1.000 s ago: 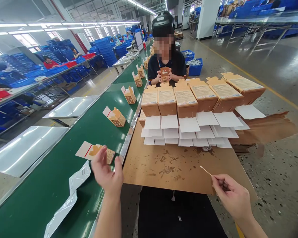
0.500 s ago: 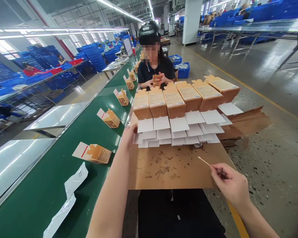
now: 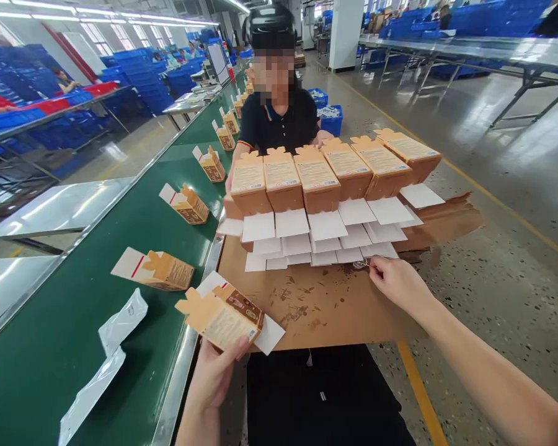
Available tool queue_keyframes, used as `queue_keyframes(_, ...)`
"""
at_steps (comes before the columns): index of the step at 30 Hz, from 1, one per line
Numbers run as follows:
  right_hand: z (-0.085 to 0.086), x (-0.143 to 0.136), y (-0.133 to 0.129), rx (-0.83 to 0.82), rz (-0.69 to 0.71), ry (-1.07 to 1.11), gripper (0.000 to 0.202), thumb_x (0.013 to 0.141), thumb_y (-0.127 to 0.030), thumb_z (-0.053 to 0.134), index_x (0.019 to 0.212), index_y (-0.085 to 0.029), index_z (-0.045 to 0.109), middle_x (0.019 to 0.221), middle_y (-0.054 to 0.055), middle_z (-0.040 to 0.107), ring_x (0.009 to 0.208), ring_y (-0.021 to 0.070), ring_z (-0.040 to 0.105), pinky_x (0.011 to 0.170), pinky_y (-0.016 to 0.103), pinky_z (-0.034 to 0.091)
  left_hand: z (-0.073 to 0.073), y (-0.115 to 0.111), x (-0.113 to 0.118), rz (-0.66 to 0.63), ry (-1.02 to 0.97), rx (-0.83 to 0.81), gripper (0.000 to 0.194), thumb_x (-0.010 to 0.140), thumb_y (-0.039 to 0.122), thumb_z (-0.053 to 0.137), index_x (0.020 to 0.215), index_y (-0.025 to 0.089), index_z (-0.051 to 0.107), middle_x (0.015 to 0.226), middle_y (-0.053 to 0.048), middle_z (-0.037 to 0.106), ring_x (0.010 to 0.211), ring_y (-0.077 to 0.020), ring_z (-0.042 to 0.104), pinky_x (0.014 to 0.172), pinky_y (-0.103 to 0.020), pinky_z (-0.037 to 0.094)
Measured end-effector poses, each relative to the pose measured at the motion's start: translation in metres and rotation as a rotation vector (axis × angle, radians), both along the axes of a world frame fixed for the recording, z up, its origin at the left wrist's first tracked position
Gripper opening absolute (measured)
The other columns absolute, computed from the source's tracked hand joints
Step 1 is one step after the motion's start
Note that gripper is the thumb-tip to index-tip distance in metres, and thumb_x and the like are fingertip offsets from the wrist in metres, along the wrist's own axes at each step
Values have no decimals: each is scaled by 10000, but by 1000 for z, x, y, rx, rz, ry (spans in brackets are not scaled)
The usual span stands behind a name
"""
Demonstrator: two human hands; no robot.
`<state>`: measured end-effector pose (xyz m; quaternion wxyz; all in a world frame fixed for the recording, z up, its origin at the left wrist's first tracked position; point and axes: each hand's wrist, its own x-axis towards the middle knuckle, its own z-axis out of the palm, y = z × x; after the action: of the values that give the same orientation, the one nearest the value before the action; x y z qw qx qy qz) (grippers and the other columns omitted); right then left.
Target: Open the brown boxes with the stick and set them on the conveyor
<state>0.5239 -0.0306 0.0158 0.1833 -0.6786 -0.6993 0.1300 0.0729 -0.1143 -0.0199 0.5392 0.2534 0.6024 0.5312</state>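
Observation:
My left hand (image 3: pixel 216 368) is closed round the lower edge of a small brown-and-tan carton (image 3: pixel 230 316). Its white flaps stick out at both ends, and it is tilted above the near left corner of the cardboard sheet (image 3: pixel 297 310). My right hand (image 3: pixel 397 282) pinches a thin cotton swab (image 3: pixel 367 264), mostly hidden by the fingers. The swab's tip is at a small clear dish (image 3: pixel 359 265), beside the front of the stacked cartons (image 3: pixel 318 179). Those cartons lie in layers, white flaps pointing towards me.
On the left, a green conveyor belt (image 3: pixel 134 334) carries a row of cartons (image 3: pixel 170 271) and a crumpled silvery-white strip (image 3: pixel 109 350). Behind the stack, a person (image 3: pixel 281 118) reaches round its left end. Torn brown cardboard (image 3: pixel 451 220) juts out at the right.
My left hand has come back from the stack's left end with a carton in it. My right hand has moved forward, bringing the swab to the dish. The other person's hands have lowered behind the stack.

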Motion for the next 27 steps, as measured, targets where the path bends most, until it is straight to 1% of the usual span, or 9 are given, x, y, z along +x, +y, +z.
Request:
queue_keyframes(5, 6, 6, 0, 4, 22, -51, 286, 988, -196, 590, 763, -311, 456, 670, 25, 666, 620, 210, 597, 655, 341, 387, -12, 2, 21, -14, -13, -3, 1009, 537, 523, 1241, 1401, 179, 849, 1431, -227, 901, 1385, -520, 851, 1209, -646, 698)
queue_keyframes(9, 3, 0, -35, 159, -20, 58, 223, 1038, -300, 597, 816, -302, 619, 691, 21, 717, 609, 214, 655, 628, 332, 457, -20, 10, 28, 11, 44, 4, 1003, 548, 582, 1230, 1372, 192, 812, 1414, -216, 902, 1389, -489, 852, 1181, -605, 706)
queue_keyframes(11, -9, -26, -59, 218, 25, 210, 232, 1074, -327, 620, 872, -295, 729, 742, 18, 789, 616, 206, 718, 627, 314, 525, -22, 13, 30, 6, 63, 27, 972, 589, 560, 1227, 1382, 214, 782, 1445, -202, 895, 1394, -461, 854, 1180, -577, 708)
queue_keyframes(13, -25, -66, -81, 184, 150, 372, 255, 1126, -310, 622, 925, -285, 777, 767, 1, 811, 631, 187, 748, 640, 287, 560, -23, 16, 31, -3, 79, 47, 968, 608, 531, 1229, 1398, 223, 764, 1448, -194, 893, 1384, -451, 860, 1162, -564, 717)
queue_keyframes(15, -44, -112, -96, 134, 277, 464, 278, 1128, -225, 595, 894, -280, 735, 733, -27, 761, 606, 158, 706, 627, 261, 528, -22, 19, 31, -25, 103, 49, 972, 607, 512, 1235, 1400, 218, 755, 1422, -194, 897, 1366, -453, 867, 1142, -562, 726)
queue_keyframes(17, -61, -151, -102, 130, 325, 484, 303, 1109, -167, 562, 845, -281, 660, 696, -48, 691, 587, 143, 642, 621, 256, 477, -22, 19, 34, -38, 138, 65, 961, 629, 504, 1227, 1409, 215, 747, 1417, -195, 896, 1352, -443, 872, 1146, -561, 723)
queue_keyframes(20, -76, -182, -101, 92, 343, 444, 323, 1101, -118, 519, 830, -280, 587, 706, -58, 636, 606, 137, 589, 638, 261, 415, -22, 15, 41, -12, 188, 103, 945, 670, 508, 1203, 1438, 226, 729, 1429, -191, 890, 1330, -421, 879, 1160, -566, 717)
queue_keyframes(24, -80, -180, -93, 76, 337, 443, 329, 1085, -99, 569, 818, -285, 523, 702, -57, 610, 604, 142, 562, 627, 277, 381, -29, 10, 48, 34, 230, 121, 968, 667, 528, 1200, 1444, 241, 698, 1425, -189, 879, 1323, -423, 880, 1175, -593, 709)
queue_keyframes(27, -76, -166, -91, 89, 273, 524, 330, 1137, -194, 571, 823, -292, 556, 686, -52, 615, 594, 151, 577, 609, 268, 428, -41, 7, 49, 33, 276, 130, 1022, 638, 585, 1198, 1450, 256, 671, 1453, -199, 860, 1365, -439, 863, 1209, -619, 686)
